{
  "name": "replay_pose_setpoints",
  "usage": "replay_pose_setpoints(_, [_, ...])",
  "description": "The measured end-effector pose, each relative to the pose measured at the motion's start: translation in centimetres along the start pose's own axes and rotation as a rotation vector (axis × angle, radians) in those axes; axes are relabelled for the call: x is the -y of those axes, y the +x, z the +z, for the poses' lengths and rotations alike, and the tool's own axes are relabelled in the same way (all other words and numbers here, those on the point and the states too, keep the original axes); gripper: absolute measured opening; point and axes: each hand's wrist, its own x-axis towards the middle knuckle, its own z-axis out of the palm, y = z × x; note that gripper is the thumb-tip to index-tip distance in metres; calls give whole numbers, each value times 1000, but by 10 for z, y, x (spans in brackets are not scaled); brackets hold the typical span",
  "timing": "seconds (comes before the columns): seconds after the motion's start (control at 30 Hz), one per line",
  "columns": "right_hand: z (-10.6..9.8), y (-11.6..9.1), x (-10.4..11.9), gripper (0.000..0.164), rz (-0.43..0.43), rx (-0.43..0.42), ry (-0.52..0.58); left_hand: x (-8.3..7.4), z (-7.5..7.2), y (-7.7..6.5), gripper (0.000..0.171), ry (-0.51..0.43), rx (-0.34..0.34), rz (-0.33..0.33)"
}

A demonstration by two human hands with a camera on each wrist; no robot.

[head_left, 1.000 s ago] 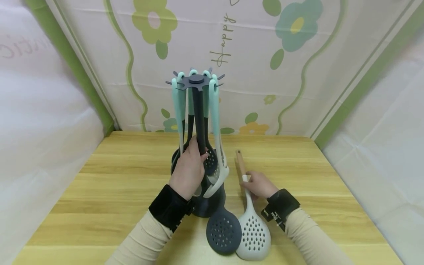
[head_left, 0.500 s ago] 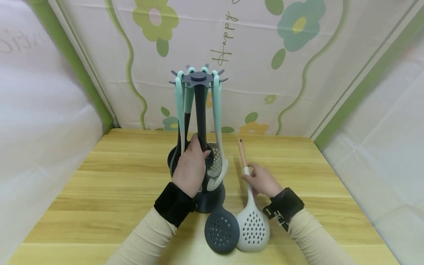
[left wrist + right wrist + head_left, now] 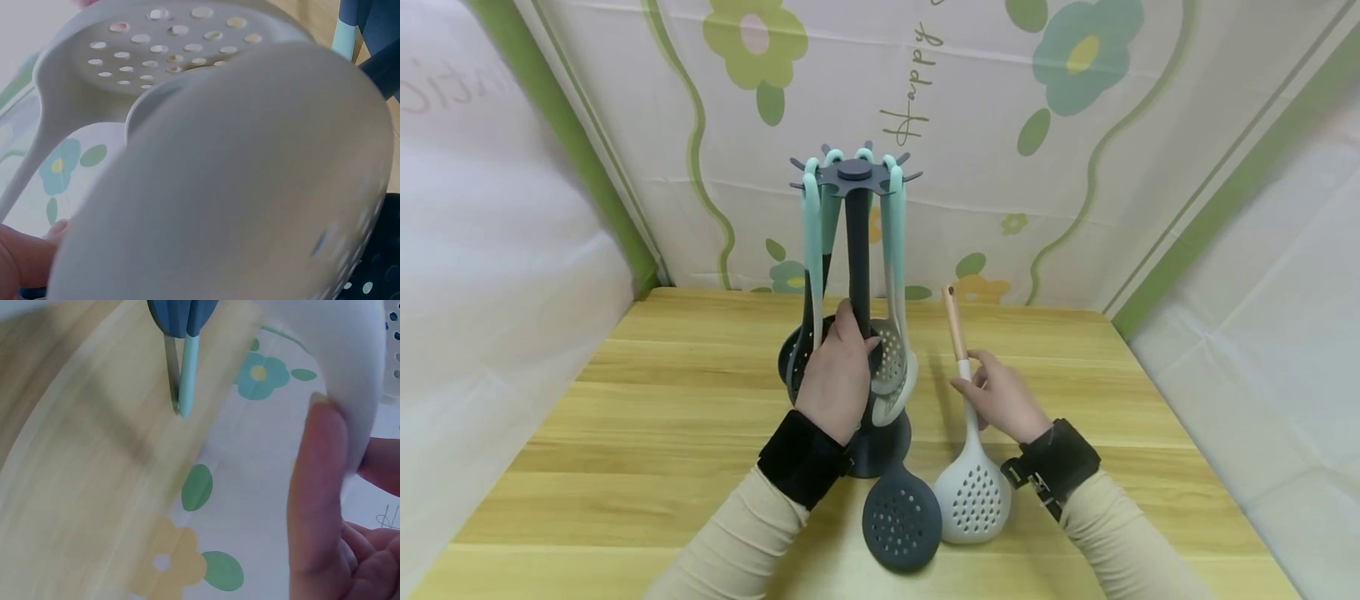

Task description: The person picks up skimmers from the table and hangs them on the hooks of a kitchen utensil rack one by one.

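Observation:
My left hand grips the dark post of a utensil rack, just above its round base. Mint-handled utensils hang from its top hooks, dark and light grey. In the left wrist view, a pale utensil head covers most of the picture, with part of a finger at the left edge. My right hand pinches the neck of a white skimmer with a wooden handle, its head toward me. Beside it a dark skimmer lies on the table, its handle hidden near the base.
The wooden table ends at a white floral cloth behind the rack. White cloth walls stand at both sides. The right wrist view catches a mint handle with a dark part near the table.
My right hand has raised the white skimmer's handle and drawn it away, so its head sits farther up the view. The hanging utensils have swung slightly; my left hand keeps its hold.

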Motion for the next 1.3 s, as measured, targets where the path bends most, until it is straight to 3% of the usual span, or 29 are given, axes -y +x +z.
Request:
replay_pose_setpoints(0.57, [-3,-6,11,55,-148,-137,-82,-1,0,0,53,49,10,12])
replay_pose_setpoints(1.3, [-8,-15,23,53,-264,-284,-174,1,1,1,51,17,18,3])
